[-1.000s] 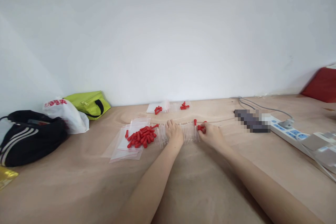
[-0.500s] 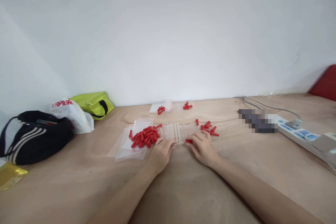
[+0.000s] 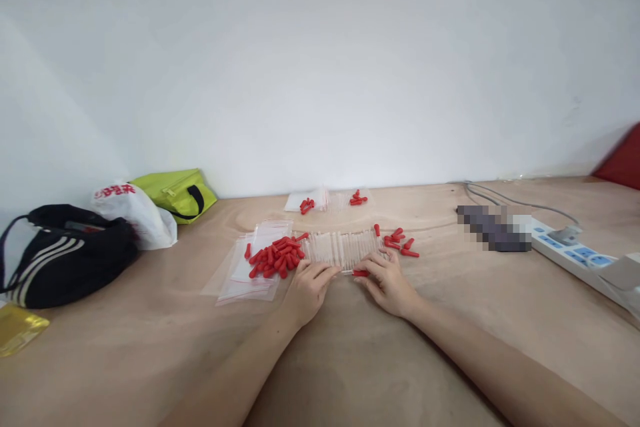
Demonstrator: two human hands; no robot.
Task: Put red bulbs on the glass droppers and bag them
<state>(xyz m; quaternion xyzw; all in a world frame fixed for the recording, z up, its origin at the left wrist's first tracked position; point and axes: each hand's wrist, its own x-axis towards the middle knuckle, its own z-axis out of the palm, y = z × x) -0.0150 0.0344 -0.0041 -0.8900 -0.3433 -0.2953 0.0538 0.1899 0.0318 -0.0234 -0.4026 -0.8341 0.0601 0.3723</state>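
Note:
My left hand is closed in a pinch at the near edge of a row of thin clear dropper tubes; one tube lies crosswise between its fingertips and my right hand. A red rubber bulb is held in the closed fingers of my right hand, in line with that tube. Whether the bulb and tube are joined cannot be made out. To the left of the tubes is a heap of red bulbs, lying on clear zip bags. Several loose bulbs lie right of the tubes.
Farther back are a small group of red bulbs on a bag and another group. At left stand a black bag, a white plastic bag and a lime-green bag. A power strip and a blurred dark object lie right.
My left fingertips have moved right, closer to my right hand. The red bulb now lies level with the crosswise tube between the hands. The whole view has shifted slightly.

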